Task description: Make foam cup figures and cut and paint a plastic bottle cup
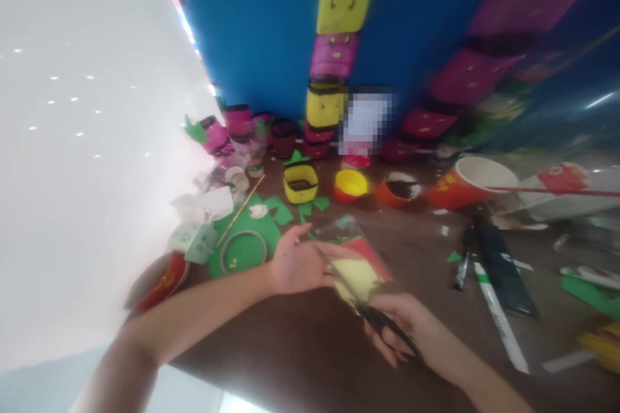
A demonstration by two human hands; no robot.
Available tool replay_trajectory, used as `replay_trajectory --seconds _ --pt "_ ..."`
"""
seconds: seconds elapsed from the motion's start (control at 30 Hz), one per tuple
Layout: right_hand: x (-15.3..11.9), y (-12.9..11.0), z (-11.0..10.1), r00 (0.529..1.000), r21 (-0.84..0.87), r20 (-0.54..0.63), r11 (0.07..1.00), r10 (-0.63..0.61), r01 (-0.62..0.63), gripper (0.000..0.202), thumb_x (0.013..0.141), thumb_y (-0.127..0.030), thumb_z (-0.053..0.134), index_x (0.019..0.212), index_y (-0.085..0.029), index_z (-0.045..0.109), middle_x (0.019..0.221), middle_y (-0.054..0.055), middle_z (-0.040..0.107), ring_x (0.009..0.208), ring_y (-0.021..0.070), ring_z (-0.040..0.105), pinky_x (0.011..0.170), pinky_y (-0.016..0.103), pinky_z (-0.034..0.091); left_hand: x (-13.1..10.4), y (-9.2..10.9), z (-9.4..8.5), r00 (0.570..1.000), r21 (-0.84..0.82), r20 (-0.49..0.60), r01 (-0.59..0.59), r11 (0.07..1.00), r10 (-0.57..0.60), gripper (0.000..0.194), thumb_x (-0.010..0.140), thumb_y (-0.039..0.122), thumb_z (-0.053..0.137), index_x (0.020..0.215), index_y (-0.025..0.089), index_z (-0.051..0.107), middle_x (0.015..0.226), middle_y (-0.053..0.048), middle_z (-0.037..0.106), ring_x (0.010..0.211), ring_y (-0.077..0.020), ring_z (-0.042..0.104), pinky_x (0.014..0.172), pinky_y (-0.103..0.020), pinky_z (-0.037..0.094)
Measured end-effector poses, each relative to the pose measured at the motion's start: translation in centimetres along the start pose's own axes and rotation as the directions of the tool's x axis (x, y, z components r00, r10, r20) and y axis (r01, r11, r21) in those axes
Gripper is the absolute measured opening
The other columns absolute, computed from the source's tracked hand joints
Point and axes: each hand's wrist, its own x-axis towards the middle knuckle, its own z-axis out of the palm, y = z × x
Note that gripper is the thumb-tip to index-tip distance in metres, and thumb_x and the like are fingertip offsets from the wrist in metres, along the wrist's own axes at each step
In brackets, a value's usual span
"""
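The right hand (400,322) is curled closed around the handles of the black scissors (382,324), their blades pointing toward the counter's left edge. The left hand (300,264) is palm up, mostly open with its fingers loosely spread; I cannot tell whether its fingertips pinch the pale yellow paper (358,276) beside them. The blades pass over that paper and the left fingers, so a slip or a sudden closing could nick skin. Blur hides how far the blades are parted. The paper is around the middle of the counter (290,348), back from the near edge; poorly held, it could bend or tear crookedly. The clear packet (371,251) just beyond could catch a blade too.

Farther out, the left forearm (208,313) passes near the red container (169,281) at the left edge, and a careless elbow might tip it off. Toward the right edge, the white marker (501,319) could roll if a sleeve or wrist brushes it.
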Motion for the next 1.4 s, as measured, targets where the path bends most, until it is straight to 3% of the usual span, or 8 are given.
replay_trajectory --seconds 0.37,0.67,0.8,0.87,0.97,1.13,1.23,1.4 --pt "0.3 0.4 0.2 1.0 -0.042 -0.003 0.999 0.028 -0.028 0.03 0.068 -0.042 0.066 0.064 -0.015 0.055 0.045 -0.003 0.051 0.041 0.0082 0.046 0.041 0.02 0.029 0.1 0.0 -0.2 0.993 -0.145 0.03 0.117 0.982 -0.114 0.081 0.077 0.062 0.025 0.106 -0.005 0.062 0.1 -0.023 0.067 0.091 -0.0291 0.06 0.083 -0.037 0.038" --pt "-0.3 1.6 -0.7 0.998 -0.014 0.057 1.0 -0.014 0.015 0.043 0.067 -0.056 0.064 0.073 -0.014 0.057 0.05 0.001 0.056 0.043 0.0083 0.047 0.042 0.02 0.029 0.1 0.0 0.0 0.996 -0.235 -0.044 -0.086 0.968 0.078 0.07 0.083 0.051 0.029 0.118 -0.003 0.054 0.102 -0.018 0.067 0.092 -0.0219 0.059 0.092 -0.033 0.036" --pt "-0.3 2.0 -0.9 0.986 -0.042 -0.145 0.996 -0.082 0.077 0.038 0.07 -0.052 0.062 0.072 -0.014 0.058 0.056 0.002 0.056 0.048 0.0109 0.052 0.045 0.022 0.037 0.3 -0.1 0.1 0.972 -0.136 -0.143 -0.205 0.969 0.185 0.062 0.081 0.047 0.033 0.109 -0.001 0.061 0.113 -0.017 0.062 0.108 -0.0227 0.052 0.101 -0.032 0.031" --pt "-0.2 1.6 -0.9 0.934 -0.146 -0.3 0.977 -0.195 0.157 0.034 0.068 -0.049 0.064 0.073 -0.016 0.059 0.057 0.002 0.057 0.051 0.0128 0.054 0.048 0.023 0.041 0.3 -0.1 0.1 0.954 -0.038 -0.171 -0.254 0.966 0.245 0.058 0.08 0.046 0.035 0.102 0.003 0.066 0.124 -0.015 0.056 0.121 -0.0245 0.042 0.104 -0.031 0.028" --pt "0.2 1.2 -1.3 0.754 -0.324 -0.567 0.931 -0.333 0.168 0.031 0.066 -0.047 0.063 0.075 -0.018 0.058 0.059 0.004 0.061 0.056 0.0168 0.059 0.052 0.026 0.045 0.1 -0.2 0.3 0.92 0.125 -0.164 -0.339 0.933 0.356 0.053 0.078 0.046 0.035 0.097 0.009 0.069 0.142 -0.005 0.038 0.137 -0.0259 0.019 0.108 -0.03 0.023" --pt "0.5 1.5 -3.2 0.425 -0.611 -0.752 0.775 -0.504 -0.163 0.03 0.067 -0.047 0.059 0.077 -0.019 0.059 0.056 0.004 0.064 0.057 0.0221 0.063 0.059 0.033 0.047 -0.1 -0.3 0.5 0.804 0.24 -0.144 -0.537 0.809 0.577 0.048 0.077 0.042 0.036 0.1 0.016 0.069 0.148 0.005 0.027 0.141 -0.021 0.003 0.113 -0.028 0.013" --pt "0.2 1.5 -4.2 0.418 -0.706 -0.696 0.662 -0.583 -0.251 0.029 0.069 -0.048 0.058 0.076 -0.019 0.06 0.056 0.004 0.064 0.055 0.0225 0.063 0.056 0.033 0.047 -0.2 -0.3 0.5 0.77 0.225 -0.125 -0.592 0.774 0.625 0.047 0.076 0.041 0.038 0.101 0.015 0.069 0.146 0.001 0.033 0.141 -0.0203 0.006 0.113 -0.028 0.013" --pt "0.1 1.2 -3.6 0.331 -0.881 -0.472 0.441 -0.817 -0.168 0.021 0.082 -0.034 0.049 0.076 -0.018 0.061 0.071 0.006 0.064 0.051 0.0141 0.058 0.053 0.027 0.047 -0.5 -0.8 0.7 0.848 0.101 -0.15 -0.498 0.861 0.508 0.054 0.077 0.045 0.039 0.102 0.006 0.067 0.137 -0.012 0.046 0.137 -0.0274 0.024 0.111 -0.035 0.022"
